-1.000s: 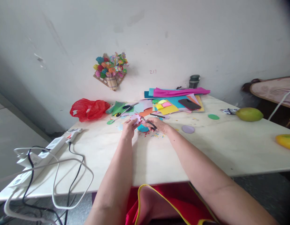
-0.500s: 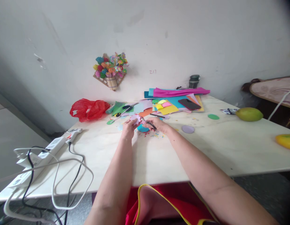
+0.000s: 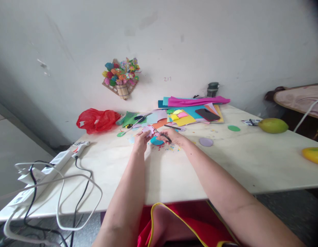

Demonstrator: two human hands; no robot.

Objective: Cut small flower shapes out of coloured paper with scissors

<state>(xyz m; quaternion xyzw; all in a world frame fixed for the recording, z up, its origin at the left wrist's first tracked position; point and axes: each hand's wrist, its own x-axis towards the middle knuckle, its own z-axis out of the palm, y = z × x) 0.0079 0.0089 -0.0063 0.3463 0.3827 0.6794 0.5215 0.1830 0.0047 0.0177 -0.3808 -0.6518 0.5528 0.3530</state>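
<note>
My left hand (image 3: 142, 140) pinches a small pink and red paper piece (image 3: 148, 129) over the table. In my right hand (image 3: 172, 136) are dark-handled scissors (image 3: 164, 136), their blades pointing left at the edge of that paper. A blue paper circle (image 3: 156, 140) lies on the table just below the two hands, with tiny coloured scraps (image 3: 173, 148) around it. To the right of my right hand rests a lilac paper circle (image 3: 206, 141).
Coloured sheets (image 3: 197, 113) with a dark phone (image 3: 207, 115) lie at the back. A red plastic bag (image 3: 97, 120) is back left, a power strip (image 3: 43, 176) with cables at left. A green circle (image 3: 234, 128) and a green mango (image 3: 273, 125) are at right.
The scissors' blades have shifted slightly at the paper's edge. Both hands stay in nearly the same place.
</note>
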